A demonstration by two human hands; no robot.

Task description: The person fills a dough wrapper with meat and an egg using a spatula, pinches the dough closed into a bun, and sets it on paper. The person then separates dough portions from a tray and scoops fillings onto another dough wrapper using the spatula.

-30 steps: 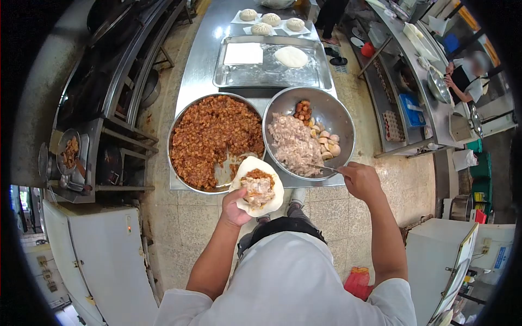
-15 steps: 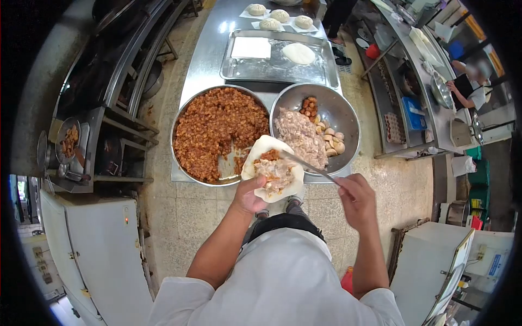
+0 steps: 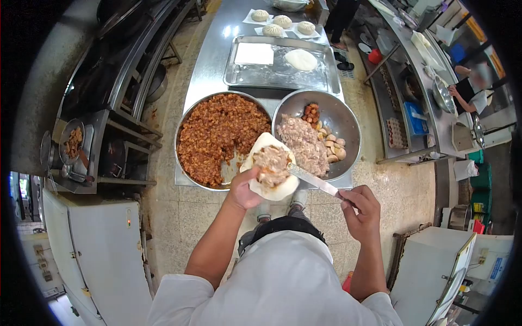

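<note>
My left hand [image 3: 246, 188] is closed around the lower left edge of a round dough wrapper [image 3: 278, 191]. Pale minced meat filling [image 3: 272, 163] with reddish bits is heaped on the wrapper. In my right hand [image 3: 360, 211] is a flat metal spatula [image 3: 318, 182], its tip touching the right side of the filling. Behind the wrapper stand two metal bowls: the left bowl [image 3: 178, 142] holds reddish-brown chopped filling [image 3: 220, 133]. The right bowl [image 3: 348, 119] holds pale minced meat [image 3: 302, 144], egg yolk pieces [image 3: 334, 148] and reddish chunks [image 3: 311, 114].
A metal tray [image 3: 255, 79] with a stack of white paper [image 3: 254, 54] and a dough round [image 3: 300, 60] lies beyond the bowls. Several pleated buns [image 3: 282, 22] sit on paper farther back. Another person [image 3: 470, 89] works at the right-hand counter. White cabinets [image 3: 100, 250] flank me.
The spatula has turned to show its flat face, and its tip has moved to the filling's right edge. The filling now looks more heaped, covering the reddish part.
</note>
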